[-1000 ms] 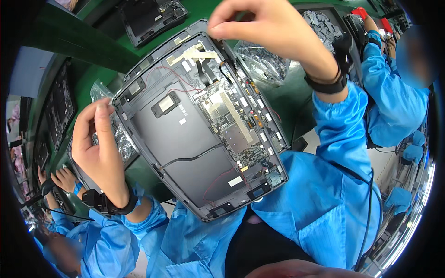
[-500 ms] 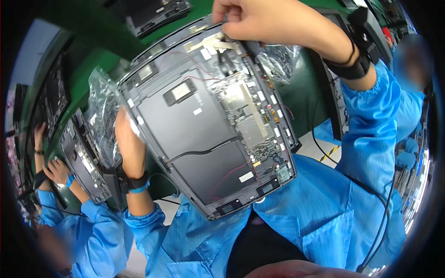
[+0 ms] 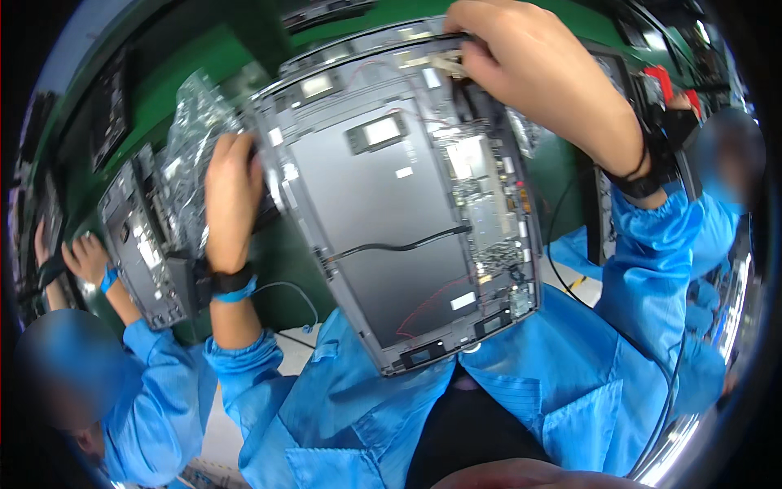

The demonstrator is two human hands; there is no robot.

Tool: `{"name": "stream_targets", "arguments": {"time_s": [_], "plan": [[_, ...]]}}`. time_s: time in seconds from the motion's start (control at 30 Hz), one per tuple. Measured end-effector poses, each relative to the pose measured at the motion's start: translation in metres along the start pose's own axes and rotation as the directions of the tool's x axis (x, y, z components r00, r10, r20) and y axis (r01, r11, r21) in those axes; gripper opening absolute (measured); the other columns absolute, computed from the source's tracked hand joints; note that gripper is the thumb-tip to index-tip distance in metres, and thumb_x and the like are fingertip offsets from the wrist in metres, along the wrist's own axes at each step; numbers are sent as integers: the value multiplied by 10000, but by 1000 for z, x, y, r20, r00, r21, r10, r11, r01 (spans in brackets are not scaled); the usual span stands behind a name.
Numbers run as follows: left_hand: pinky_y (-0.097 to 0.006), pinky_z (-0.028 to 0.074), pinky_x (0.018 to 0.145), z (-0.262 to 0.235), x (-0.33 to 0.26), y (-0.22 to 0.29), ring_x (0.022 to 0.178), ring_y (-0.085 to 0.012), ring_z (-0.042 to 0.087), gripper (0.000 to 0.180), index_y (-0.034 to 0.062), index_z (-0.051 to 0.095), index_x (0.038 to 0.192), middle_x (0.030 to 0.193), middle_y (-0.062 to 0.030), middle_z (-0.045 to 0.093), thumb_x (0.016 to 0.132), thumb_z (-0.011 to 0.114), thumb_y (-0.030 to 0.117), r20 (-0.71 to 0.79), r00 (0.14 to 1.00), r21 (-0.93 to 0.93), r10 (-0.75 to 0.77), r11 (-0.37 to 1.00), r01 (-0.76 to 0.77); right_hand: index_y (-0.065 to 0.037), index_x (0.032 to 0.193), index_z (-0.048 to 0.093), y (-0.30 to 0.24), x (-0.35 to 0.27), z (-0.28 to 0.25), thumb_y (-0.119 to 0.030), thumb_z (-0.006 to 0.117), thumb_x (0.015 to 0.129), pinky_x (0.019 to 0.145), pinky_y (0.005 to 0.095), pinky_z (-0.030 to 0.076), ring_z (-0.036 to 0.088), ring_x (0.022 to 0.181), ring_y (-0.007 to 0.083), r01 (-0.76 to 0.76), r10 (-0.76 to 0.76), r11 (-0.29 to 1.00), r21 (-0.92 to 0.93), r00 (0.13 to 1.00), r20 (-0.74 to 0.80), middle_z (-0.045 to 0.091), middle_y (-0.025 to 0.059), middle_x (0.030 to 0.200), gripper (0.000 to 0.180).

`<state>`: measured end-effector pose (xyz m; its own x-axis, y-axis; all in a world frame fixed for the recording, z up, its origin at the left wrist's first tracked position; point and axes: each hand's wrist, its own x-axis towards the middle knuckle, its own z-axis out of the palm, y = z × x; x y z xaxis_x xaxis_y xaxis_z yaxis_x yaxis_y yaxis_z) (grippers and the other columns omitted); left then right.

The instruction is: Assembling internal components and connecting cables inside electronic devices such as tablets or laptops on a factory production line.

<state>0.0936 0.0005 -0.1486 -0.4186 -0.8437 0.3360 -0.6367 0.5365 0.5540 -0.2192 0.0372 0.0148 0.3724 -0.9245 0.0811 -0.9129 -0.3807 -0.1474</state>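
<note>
1. One view, head: open device casing point(image 3: 375, 212) tilts before the blue jacket point(image 3: 505, 399), farther right in view than earlier.
2. Right hand point(image 3: 533, 53): clamped on the casing's upper right corner, as earlier.
3. Left hand point(image 3: 230, 191): fingers curled, now just beside the left edge, near the plastic bag point(image 3: 194, 118); cannot tell whether it grips anything.

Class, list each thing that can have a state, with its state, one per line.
Casing: open, tilted, insides exposed.
Circuit board: uncovered.
Black cable: laid across the casing.
Clear plastic bag: crumpled.
Second device at left: open.
Right hand: gripping the casing's upper right corner.
Left hand: partly curled; contact unclear.
</note>
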Motion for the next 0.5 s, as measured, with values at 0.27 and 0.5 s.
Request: {"name": "stream_targets", "arguments": {"time_s": [0.27, 0.5], "plan": [[-426, 434, 717, -10, 11, -25, 792, -396, 524, 124, -67, 560, 875, 831, -218, 527, 753, 558, -88, 165, 986, -64, 8, 998, 3, 64, 1007, 650, 21, 3, -19, -83, 502, 824, 712, 387, 507, 650, 754, 368, -204, 137, 874, 442, 974, 178, 658, 237, 797, 277], [-415, 436, 693, -12, 23, -24, 753, -390, 528, 139, -66, 559, 873, 806, -211, 530, 746, 615, -58, 261, 965, -1, -20, 1000, 21, 19, 904, 686, 24, 1, 8, -139, 632, 793, 689, 342, 531, 678, 732, 266, -47, 58, 982, 185, 997, -51, 690, 160, 812, 200]]}}
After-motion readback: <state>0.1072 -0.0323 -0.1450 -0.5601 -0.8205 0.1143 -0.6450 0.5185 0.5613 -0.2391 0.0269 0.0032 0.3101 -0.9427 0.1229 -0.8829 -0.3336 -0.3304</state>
